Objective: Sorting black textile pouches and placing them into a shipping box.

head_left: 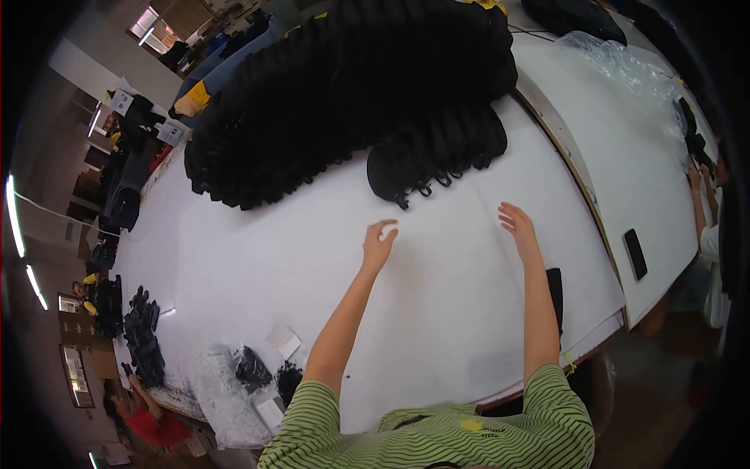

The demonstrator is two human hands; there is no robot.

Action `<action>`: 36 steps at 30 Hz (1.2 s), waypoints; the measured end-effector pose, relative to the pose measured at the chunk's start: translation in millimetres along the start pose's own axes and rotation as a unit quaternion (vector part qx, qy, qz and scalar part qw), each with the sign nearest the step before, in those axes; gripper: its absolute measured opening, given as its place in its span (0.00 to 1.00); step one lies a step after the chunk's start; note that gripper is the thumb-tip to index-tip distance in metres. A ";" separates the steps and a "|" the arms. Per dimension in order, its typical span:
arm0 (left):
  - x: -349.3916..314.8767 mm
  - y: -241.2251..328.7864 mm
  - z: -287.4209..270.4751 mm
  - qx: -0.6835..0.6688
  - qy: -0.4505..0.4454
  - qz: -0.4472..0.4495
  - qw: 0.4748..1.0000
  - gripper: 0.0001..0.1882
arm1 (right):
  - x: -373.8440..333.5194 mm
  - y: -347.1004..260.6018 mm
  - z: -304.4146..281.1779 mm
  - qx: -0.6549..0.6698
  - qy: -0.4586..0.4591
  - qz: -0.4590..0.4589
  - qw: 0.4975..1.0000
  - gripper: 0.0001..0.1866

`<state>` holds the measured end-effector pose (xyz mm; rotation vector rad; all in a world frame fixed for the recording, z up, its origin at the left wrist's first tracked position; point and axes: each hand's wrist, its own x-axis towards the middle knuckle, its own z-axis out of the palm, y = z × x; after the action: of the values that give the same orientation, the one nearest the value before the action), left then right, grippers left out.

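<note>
My left hand [379, 245] is above the white table [312, 227], its thumb and fingers curved apart with nothing between them. My right hand [518, 227] is also open, fingers stretched out, a little farther to the right. Just beyond both hands lies a short row of black fabric pieces [441, 148] with small loops along the near edge, overlapping one another. My hands do not touch the row. Behind it, a much larger heap of similar black fabric pieces [312, 94] is packed in tight rows. Their exact kind cannot be made out.
A black flat object [555, 301] lies by my right forearm. Clear plastic bags [226, 399] and small white cards [283, 341] are at the near left. On the adjoining table to the right are a phone [635, 254] and plastic sheeting [617, 66]. Other people work at both sides.
</note>
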<state>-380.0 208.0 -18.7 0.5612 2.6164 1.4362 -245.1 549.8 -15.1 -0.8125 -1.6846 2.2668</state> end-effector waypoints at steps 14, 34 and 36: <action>220.9 28.7 87.4 -0.102 -0.026 -0.194 0.975 0.36 | 236.2 -32.9 67.3 0.060 0.085 -0.070 0.992 0.35; -275.9 74.3 12.4 -0.164 -0.103 -0.262 0.946 0.27 | -223.7 64.0 -4.8 -0.412 0.184 -0.031 0.892 0.33; -289.9 58.3 7.2 -0.204 -0.084 -0.282 0.934 0.22 | -250.2 32.5 24.9 -0.547 0.267 -0.235 0.758 0.34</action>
<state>-93.9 135.7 1.4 -0.1099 2.0106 1.5623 -46.1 401.4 36.3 -0.9077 -2.4112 0.4682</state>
